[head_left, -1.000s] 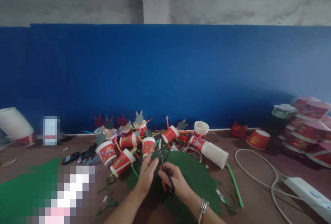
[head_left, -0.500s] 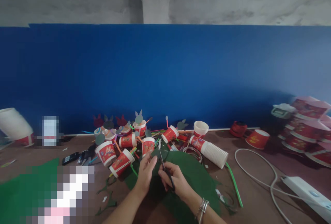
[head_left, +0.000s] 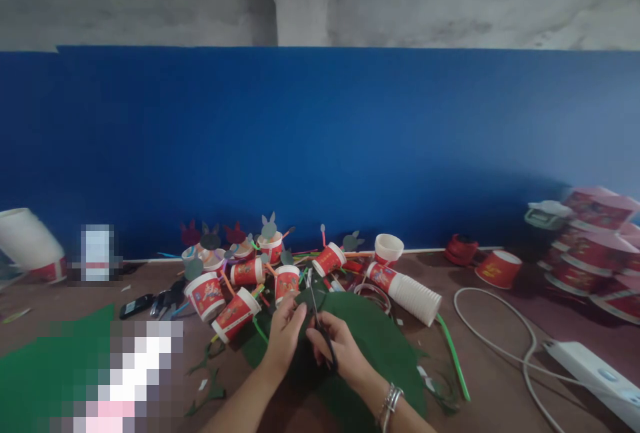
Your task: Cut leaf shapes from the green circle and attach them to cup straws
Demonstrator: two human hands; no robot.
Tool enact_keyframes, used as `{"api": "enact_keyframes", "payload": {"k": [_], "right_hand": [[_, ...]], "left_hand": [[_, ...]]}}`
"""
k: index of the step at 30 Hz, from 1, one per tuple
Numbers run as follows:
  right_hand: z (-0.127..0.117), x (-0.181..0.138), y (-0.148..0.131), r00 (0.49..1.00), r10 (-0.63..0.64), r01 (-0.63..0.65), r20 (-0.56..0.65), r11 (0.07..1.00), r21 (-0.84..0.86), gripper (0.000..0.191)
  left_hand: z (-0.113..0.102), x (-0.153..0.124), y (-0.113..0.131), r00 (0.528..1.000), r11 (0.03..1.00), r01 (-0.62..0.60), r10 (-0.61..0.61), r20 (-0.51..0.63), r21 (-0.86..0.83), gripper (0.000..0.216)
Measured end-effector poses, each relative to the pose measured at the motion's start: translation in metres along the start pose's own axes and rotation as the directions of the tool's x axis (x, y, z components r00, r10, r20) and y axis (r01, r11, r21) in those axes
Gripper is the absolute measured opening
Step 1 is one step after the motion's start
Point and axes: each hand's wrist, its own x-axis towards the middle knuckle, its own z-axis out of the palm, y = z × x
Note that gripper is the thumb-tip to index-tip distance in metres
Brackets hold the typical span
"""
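Your left hand (head_left: 285, 333), curled nearly closed, pinches the dark green sheet piece (head_left: 303, 297) just left of the scissors (head_left: 315, 303), which your closed right hand (head_left: 341, 346) grips, long axis running near to far.

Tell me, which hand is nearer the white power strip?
Right. The right hand, holding scissors, is left of the white power strip; the left hand is farther left.

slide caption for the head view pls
Right hand holds scissors, left hand a green piece, red cups beyond.
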Motion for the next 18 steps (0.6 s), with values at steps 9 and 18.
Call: {"api": "enact_keyframes", "payload": {"k": [9, 18], "right_hand": [[0.0015, -0.0012, -0.0056, 1.0, 0.012, -0.012, -0.007, 1.0, -0.018, 0.038], [0.0005, -0.0006, -0.0012, 0.999, 0.037, -0.037, 0.009, 0.999, 0.024, 0.037]], "left_hand": [[-0.0008, 0.0002, 0.0013, 0.999, 1.0, -0.021, 0.022, -0.038, 0.016, 0.02], [0.0025, -0.0003, 0.0076, 0.995, 0.999, -0.017, 0.02, -0.098, 0.029, 0.032]]}}
